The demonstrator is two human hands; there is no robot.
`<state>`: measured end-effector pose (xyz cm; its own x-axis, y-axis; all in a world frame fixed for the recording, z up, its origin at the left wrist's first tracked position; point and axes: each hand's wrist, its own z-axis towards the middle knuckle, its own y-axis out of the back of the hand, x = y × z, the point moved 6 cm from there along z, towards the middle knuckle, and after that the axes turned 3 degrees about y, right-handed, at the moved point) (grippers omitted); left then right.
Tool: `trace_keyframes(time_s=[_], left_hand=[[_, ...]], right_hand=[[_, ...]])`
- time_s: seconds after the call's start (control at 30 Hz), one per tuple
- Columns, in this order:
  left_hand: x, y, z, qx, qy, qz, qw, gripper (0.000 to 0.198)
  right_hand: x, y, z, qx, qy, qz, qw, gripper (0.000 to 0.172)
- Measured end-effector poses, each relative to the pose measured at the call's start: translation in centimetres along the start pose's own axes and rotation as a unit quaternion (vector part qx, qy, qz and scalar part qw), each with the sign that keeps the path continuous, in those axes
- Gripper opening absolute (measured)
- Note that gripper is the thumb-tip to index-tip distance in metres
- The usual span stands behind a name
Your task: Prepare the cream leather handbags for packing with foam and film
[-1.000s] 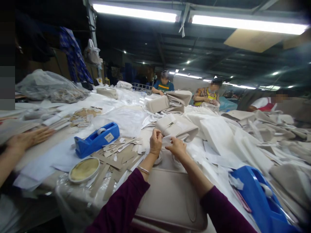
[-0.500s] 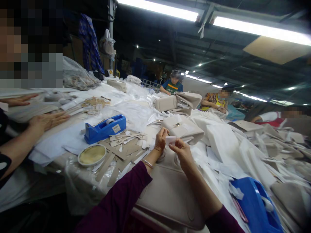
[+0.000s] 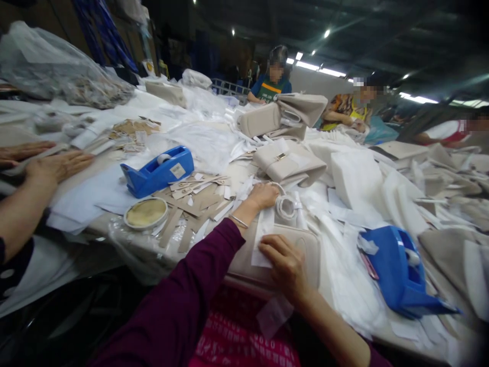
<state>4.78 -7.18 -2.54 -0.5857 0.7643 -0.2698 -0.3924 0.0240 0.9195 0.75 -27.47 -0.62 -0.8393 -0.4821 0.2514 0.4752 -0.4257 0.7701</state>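
A beige handbag (image 3: 244,260) lies flat in front of me. At its top edge my left hand (image 3: 264,195) is closed around the pale bag handle, its fingertips partly hidden. The handle's coiled, wrapped part (image 3: 286,208) shows just right of that hand. A white strip (image 3: 264,229) runs from beneath my left hand down over the bag's face. Lower down, my right hand (image 3: 284,260) pinches the edge of this strip near its bottom end. Past the bag sits another folded beige bag with a metal clasp (image 3: 290,162).
Blue tape dispensers stand left (image 3: 158,171) and right (image 3: 397,272). A round tin of yellowish paste (image 3: 145,213) sits near beige strap pieces (image 3: 194,196). White foam sheets (image 3: 359,178) pile up at right. A co-worker's hands (image 3: 57,163) rest on material at left; other people work behind.
My hands have come apart from a small white piece held between them. The left is now at the handle, the right lower on the bag. The view has tilted down.
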Motion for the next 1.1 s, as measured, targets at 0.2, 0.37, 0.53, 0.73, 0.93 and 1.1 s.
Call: trace_keyframes(time_s=[0.2, 0.37, 0.53, 0.73, 0.93, 1.1], left_hand=[[-1.0, -0.6, -0.1, 0.038, -0.043, 0.024, 0.998, 0.036], [-0.9, -1.0, 0.4, 0.043, -0.041, 0.002, 0.998, 0.037], [-1.0, -1.3, 0.2, 0.042, -0.041, -0.018, 0.998, 0.034], [-0.6, 0.8, 0.6, -0.034, 0.014, -0.051, 0.998, 0.025], [-3.3, 5.4, -4.8, -0.078, -0.097, -0.157, 0.98, 0.019], [-4.7, 4.6, -15.2, -0.023, -0.236, -0.158, 0.959, 0.026]], right_hand=[[0.3, -0.4, -1.3, 0.024, 0.01, -0.031, 0.999, 0.023], [0.4, -0.9, -2.5, 0.043, -0.005, -0.034, 0.998, 0.025], [0.9, -1.6, -3.9, 0.039, -0.001, -0.05, 0.998, 0.03], [2.2, -2.4, -4.8, 0.051, 0.003, -0.105, 0.993, 0.032], [2.6, -2.3, -4.9, 0.036, 0.003, -0.122, 0.992, 0.031], [2.2, -1.8, -4.5, 0.041, -0.018, -0.065, 0.997, 0.031]])
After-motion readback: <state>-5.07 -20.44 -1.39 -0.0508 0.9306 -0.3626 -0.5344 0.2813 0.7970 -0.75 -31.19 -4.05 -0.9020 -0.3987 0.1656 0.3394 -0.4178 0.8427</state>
